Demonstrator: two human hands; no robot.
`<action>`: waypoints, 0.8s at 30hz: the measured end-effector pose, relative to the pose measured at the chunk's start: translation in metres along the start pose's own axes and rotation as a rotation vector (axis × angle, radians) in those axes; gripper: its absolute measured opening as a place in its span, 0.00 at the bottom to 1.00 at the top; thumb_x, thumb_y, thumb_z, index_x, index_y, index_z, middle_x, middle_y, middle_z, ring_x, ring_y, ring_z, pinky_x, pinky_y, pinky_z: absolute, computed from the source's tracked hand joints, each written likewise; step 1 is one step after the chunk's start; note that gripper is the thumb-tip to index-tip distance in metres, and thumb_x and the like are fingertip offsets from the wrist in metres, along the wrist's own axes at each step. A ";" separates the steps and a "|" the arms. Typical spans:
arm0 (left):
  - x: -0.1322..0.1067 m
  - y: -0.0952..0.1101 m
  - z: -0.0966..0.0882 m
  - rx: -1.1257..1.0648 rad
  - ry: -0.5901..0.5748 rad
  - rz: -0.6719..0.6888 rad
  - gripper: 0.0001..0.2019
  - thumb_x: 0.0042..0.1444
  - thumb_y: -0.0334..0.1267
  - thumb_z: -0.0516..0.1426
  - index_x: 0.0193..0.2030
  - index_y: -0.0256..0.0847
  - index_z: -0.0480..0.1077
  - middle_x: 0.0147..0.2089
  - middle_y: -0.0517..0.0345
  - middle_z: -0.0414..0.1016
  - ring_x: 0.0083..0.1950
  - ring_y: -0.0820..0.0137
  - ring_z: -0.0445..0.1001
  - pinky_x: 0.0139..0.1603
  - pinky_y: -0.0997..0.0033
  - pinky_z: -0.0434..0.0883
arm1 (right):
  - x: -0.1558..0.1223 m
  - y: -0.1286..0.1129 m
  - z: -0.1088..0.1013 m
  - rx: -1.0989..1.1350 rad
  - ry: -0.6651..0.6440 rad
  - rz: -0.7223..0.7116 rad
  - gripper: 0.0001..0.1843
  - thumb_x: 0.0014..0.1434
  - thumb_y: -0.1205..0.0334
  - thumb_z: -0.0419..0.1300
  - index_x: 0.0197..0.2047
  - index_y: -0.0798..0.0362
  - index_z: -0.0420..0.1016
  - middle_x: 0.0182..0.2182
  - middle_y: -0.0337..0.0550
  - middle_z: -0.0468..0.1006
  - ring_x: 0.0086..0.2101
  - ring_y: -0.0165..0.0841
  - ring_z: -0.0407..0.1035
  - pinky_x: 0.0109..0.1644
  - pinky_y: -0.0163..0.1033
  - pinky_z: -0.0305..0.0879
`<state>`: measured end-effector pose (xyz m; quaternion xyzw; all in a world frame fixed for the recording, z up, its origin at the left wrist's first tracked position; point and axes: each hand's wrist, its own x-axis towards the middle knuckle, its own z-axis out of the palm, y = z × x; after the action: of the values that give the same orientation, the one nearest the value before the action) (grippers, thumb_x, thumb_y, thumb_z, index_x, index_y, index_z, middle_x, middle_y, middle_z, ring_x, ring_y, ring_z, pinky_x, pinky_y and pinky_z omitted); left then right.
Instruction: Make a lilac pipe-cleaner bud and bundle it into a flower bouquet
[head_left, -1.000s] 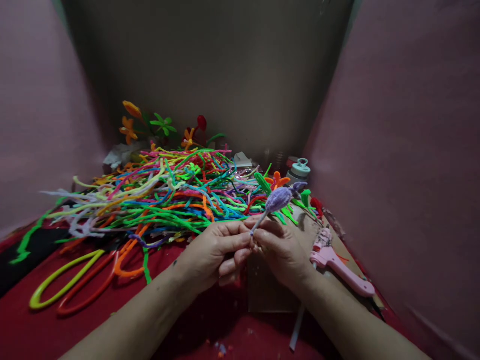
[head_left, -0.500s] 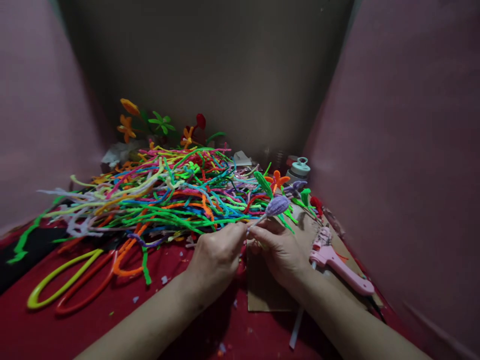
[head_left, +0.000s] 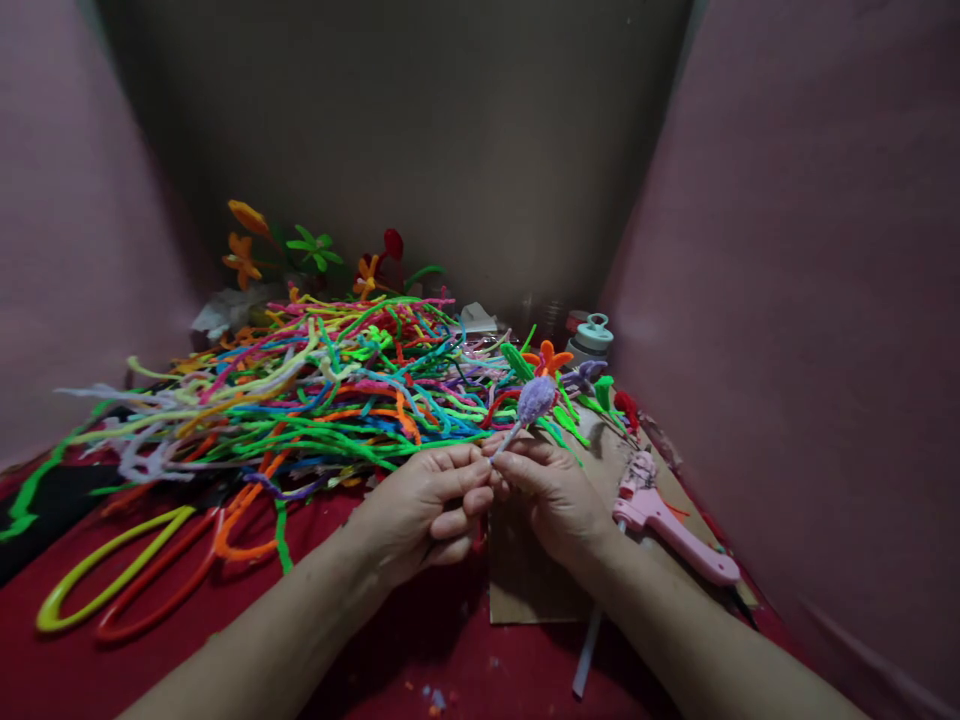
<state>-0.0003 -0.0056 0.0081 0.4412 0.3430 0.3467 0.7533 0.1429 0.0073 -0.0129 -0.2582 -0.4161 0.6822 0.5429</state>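
Both hands meet in the lower middle of the head view and pinch the thin stem of a lilac pipe-cleaner bud (head_left: 535,398). My left hand (head_left: 421,505) is closed, thumb and forefinger on the stem's lower end. My right hand (head_left: 553,497) is closed too, its fingertips gripping the same stem just beside the left ones. The bud's fuzzy oval head points up and to the right, above the hands. Under the hands lies a piece of brown cardboard (head_left: 525,585) on a red cloth (head_left: 172,670).
A big heap of coloured pipe cleaners (head_left: 315,390) fills the left and middle. Finished pipe-cleaner flowers (head_left: 315,245) stand at the back. A pink glue gun (head_left: 664,522) lies to the right, a round lidded container (head_left: 592,340) behind it. Pink walls close in both sides.
The bud's head swung down and right, then came up again nearer the middle. Both hands kept hold of the stem and shifted slightly left.
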 end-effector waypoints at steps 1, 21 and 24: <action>0.000 -0.001 0.002 0.133 0.070 0.051 0.09 0.56 0.42 0.52 0.30 0.39 0.63 0.20 0.69 0.58 0.12 0.84 0.43 0.10 0.83 0.48 | 0.000 0.001 0.000 0.000 0.031 0.000 0.03 0.45 0.66 0.65 0.27 0.55 0.77 0.22 0.36 0.74 0.23 0.25 0.64 0.29 0.32 0.59; 0.002 -0.007 0.008 0.514 0.307 0.236 0.12 0.56 0.41 0.50 0.25 0.39 0.66 0.13 0.68 0.61 0.11 0.79 0.58 0.11 0.81 0.58 | -0.003 0.003 0.001 -0.030 0.068 -0.027 0.05 0.45 0.64 0.66 0.28 0.55 0.76 0.24 0.36 0.74 0.23 0.26 0.64 0.27 0.33 0.59; 0.001 -0.001 0.008 0.248 0.153 0.167 0.10 0.55 0.39 0.52 0.25 0.37 0.65 0.17 0.64 0.68 0.09 0.79 0.61 0.08 0.81 0.58 | -0.005 0.001 0.003 0.036 0.010 -0.009 0.04 0.47 0.64 0.65 0.26 0.55 0.75 0.22 0.36 0.73 0.23 0.26 0.64 0.30 0.34 0.61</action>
<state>0.0069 -0.0088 0.0099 0.5303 0.4016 0.3956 0.6333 0.1416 0.0021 -0.0128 -0.2498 -0.4022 0.6858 0.5528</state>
